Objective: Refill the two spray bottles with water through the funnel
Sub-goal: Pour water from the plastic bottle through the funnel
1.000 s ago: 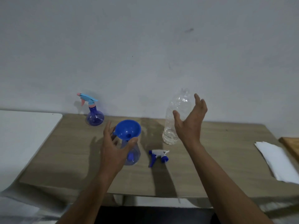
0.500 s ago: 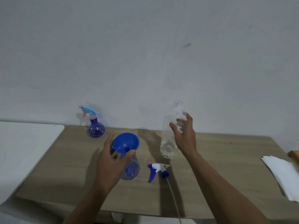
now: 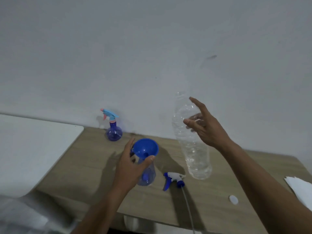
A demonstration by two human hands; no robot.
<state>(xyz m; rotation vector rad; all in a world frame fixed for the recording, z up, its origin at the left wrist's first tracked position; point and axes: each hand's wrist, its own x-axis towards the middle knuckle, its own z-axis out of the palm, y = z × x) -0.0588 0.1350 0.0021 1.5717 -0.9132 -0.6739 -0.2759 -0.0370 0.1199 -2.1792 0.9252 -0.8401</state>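
Water btl now lifted, tilted; R hand grips it; L hand clasps spray btl under funnel.

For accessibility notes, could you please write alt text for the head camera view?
The right hand holds a clear plastic bottle tilted beside a blue funnel in an open spray bottle, which the left hand grips on a wooden table.

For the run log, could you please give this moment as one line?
left hand: holds spray bottle, funnel in | right hand: holds water bottle, tilted | pouring: not yet
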